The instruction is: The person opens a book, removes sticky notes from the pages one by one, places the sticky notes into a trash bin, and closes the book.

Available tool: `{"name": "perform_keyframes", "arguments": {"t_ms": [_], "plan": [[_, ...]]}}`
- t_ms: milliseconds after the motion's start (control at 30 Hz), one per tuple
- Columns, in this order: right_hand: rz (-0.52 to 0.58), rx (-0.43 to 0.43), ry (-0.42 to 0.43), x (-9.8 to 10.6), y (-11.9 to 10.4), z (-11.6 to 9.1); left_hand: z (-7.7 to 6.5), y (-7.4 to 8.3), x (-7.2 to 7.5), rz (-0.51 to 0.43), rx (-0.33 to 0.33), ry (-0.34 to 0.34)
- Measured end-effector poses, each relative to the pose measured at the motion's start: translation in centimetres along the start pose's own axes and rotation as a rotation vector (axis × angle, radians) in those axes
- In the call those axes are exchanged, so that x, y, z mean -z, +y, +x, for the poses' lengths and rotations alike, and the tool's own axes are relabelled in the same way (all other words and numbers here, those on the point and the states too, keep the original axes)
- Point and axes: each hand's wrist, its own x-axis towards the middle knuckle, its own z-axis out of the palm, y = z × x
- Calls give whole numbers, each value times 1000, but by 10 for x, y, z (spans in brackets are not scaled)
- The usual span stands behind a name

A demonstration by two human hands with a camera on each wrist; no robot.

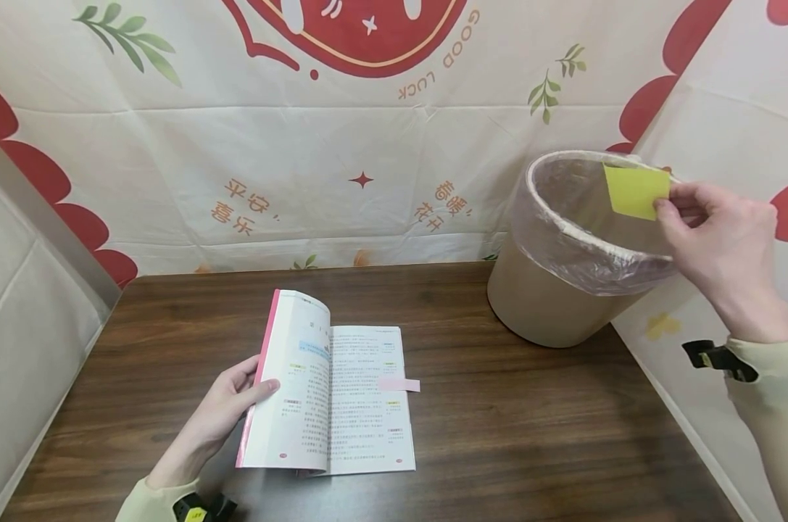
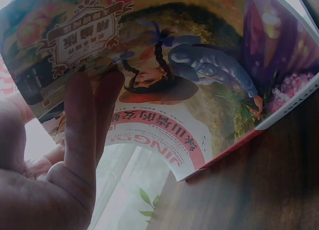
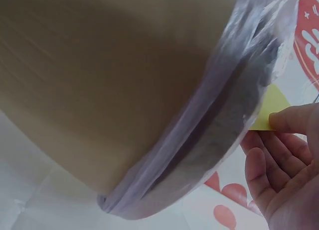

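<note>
An open book lies on the wooden table, its left side lifted and tilted. My left hand grips that left edge, thumb on the page and fingers behind the cover. In the left wrist view, those fingers lie against the illustrated cover. A pink paper strip sticks out from the right page. At the far right, my right hand pinches a yellow sticky note between thumb and finger. The note hangs over the mouth of a beige trash bin; the right wrist view shows it past the bin's rim.
A clear plastic liner is folded over the bin's rim. The bin stands at the table's back right. Behind the table hangs a white printed cloth, with white panels on both sides.
</note>
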Motion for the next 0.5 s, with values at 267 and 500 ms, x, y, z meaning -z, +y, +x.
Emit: {"name": "perform_keyframes", "arguments": {"t_ms": [267,500], "plan": [[-49,-67,-89,2,11,3,0,0,0,-2,-4,-5],[-112,-92,-183,2,21,4,0,0,0,-1,-7,-9]]}}
